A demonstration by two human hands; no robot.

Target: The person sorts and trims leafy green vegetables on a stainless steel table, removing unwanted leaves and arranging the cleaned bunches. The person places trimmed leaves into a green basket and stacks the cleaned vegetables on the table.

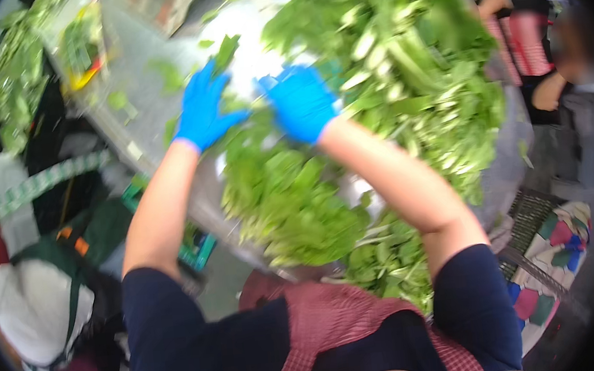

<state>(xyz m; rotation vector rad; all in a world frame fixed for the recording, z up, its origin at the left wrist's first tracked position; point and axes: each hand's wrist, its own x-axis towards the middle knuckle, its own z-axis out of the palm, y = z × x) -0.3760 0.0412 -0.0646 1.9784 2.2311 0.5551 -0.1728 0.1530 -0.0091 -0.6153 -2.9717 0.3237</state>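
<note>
My left hand, in a blue glove, is spread over the metal table, its fingers apart beside a dark green leaf. My right hand, also gloved in blue, has its fingers bent over the greens; blur and the hand's own back hide what lies under it. Below both hands sits a heap of light green leafy vegetables. A larger pile of leafy greens with pale stalks rises to the right of my right hand. Loose leaves are scattered near my left hand.
More greens lie at the upper left, near a clear bag with yellow and red print. A person in a white top is at the left, another person at the upper right. A dark crate stands at the right.
</note>
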